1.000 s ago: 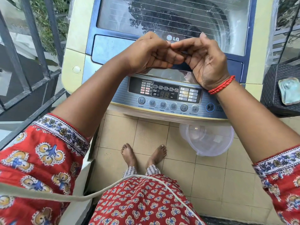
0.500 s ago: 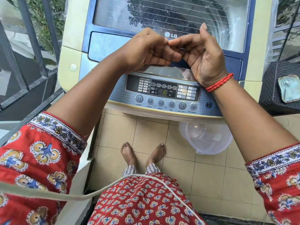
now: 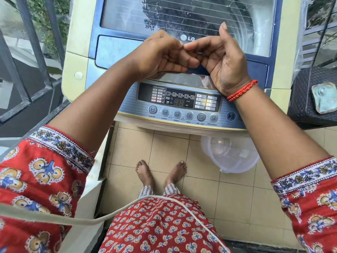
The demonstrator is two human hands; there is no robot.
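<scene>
Red-sleeved grip: left hand (image 3: 160,55) with fingers curled, tips meeting the thumb of the right hand (image 3: 225,61); one right finger raised; whether anything is pinched, cannot tell.
Place: both hands just above the near edge of the closed washing machine lid (image 3: 182,13).
Wrist: red thread band (image 3: 242,90), right.
Nearer: control panel (image 3: 178,100).
Floor (image 3: 237,198): clear plastic tub (image 3: 231,156), right of the bare feet (image 3: 160,173).

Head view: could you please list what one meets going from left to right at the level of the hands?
Metal railing → left hand → right hand → red thread bracelet → greenish dish.
</scene>
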